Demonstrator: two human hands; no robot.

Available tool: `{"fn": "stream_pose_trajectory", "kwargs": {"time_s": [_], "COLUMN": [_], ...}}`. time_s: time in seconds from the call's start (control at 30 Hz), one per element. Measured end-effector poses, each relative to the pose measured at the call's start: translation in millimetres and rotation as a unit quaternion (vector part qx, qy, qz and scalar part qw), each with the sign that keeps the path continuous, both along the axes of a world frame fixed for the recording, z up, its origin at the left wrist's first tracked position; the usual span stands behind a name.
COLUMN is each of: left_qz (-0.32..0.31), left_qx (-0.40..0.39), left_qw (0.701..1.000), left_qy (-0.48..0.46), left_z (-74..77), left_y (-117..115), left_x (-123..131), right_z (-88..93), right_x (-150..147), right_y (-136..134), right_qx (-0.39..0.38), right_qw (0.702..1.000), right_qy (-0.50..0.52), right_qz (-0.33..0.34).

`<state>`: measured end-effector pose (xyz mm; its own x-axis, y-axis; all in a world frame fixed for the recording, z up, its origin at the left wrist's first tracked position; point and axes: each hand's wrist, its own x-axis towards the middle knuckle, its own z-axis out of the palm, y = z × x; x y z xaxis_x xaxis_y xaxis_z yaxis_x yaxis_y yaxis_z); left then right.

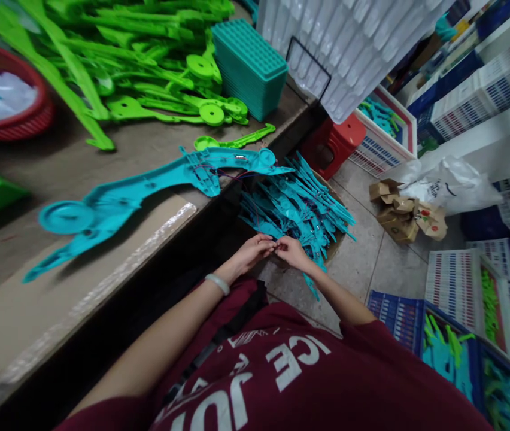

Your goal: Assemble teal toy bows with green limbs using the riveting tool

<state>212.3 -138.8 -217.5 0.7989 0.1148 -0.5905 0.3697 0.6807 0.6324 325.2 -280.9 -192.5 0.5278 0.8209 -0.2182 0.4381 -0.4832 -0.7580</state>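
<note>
My left hand (255,251) and my right hand (291,251) meet fingertip to fingertip just below the table edge, both pinched on something small I cannot make out. They hover at the near edge of a heap of cyan plastic parts (297,206) on the floor. A long cyan plastic part (147,188) with thin wires lies on the wooden table (102,155), reaching over its edge above my hands. A pale bracelet sits on my left wrist.
A pile of green plastic parts (138,66) and a stack of teal trays (248,66) fill the table's back. A red basket (12,96) stands far left, a red stool (333,143) beyond the heap. Crates (461,293) of parts line the floor at right.
</note>
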Motion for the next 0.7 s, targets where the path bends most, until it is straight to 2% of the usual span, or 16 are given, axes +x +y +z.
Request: {"fn": "stream_pose_trajectory", "kwargs": {"time_s": [0.2,0.27,0.33,0.4,0.47,0.53,0.57,0.6,0.67,0.7], "left_qz": [0.021,0.014,-0.004,-0.034,-0.065,-0.080,-0.082,-0.083,-0.086,-0.088], "left_qx": [0.030,0.041,0.055,0.071,0.089,0.109,0.122,0.135,0.166,0.184], "left_qw": [0.999,0.999,0.998,0.997,0.993,0.989,0.987,0.985,0.979,0.975], "left_qy": [0.018,0.015,0.003,-0.018,-0.041,-0.058,-0.064,-0.068,-0.080,-0.090], "left_z": [-1.3,3.6,15.1,33.3,56.1,80.7,93.1,105.5,131.1,144.5], "left_y": [4.0,4.8,6.4,10.4,16.1,21.5,23.5,25.1,27.3,28.5], "left_x": [4.5,5.5,1.0,-11.2,-28.8,-45.9,-52.6,-58.1,-68.3,-75.6], "right_z": [-2.1,-0.7,7.9,27.1,56.2,90.3,107.2,123.1,149.3,159.1], "right_x": [2.0,0.0,0.5,7.2,21.7,40.8,49.8,57.5,67.0,68.8], "right_y": [2.3,1.8,-1.6,-6.2,-4.5,14.1,31.9,55.1,112.2,142.0], "right_qx": [0.008,0.015,0.033,0.058,0.091,0.129,0.148,0.167,0.172,0.158], "right_qw": [0.999,0.999,0.998,0.995,0.987,0.974,0.968,0.962,0.927,0.909], "right_qy": [0.030,0.019,-0.007,-0.047,-0.101,-0.158,-0.182,-0.208,-0.308,-0.325], "right_qz": [-0.028,-0.047,-0.060,-0.071,-0.086,-0.097,-0.084,-0.053,0.124,0.205]}}
